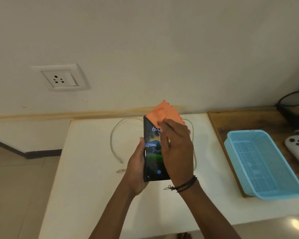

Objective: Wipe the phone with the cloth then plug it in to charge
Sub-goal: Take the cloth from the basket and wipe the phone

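Dim, warm indoor light, yellowish cast overall. Wall (162, 40) evenly lit, no hard shadows; soft shadow under the socket plate (60, 77). Bright glare spot on the glossy surface at bottom right corner of frame (296, 225). Phone screen (154, 149) is lit and glowing, slightly blown out around the clock digits. White table (86, 169) shows only faint, diffuse shadows below the forearms. Wide-angle distortion: the table's far edge and the wall's base line bow, the basket (262, 163) stretches toward the right edge. Overall soft, compression smear, fine detail low.
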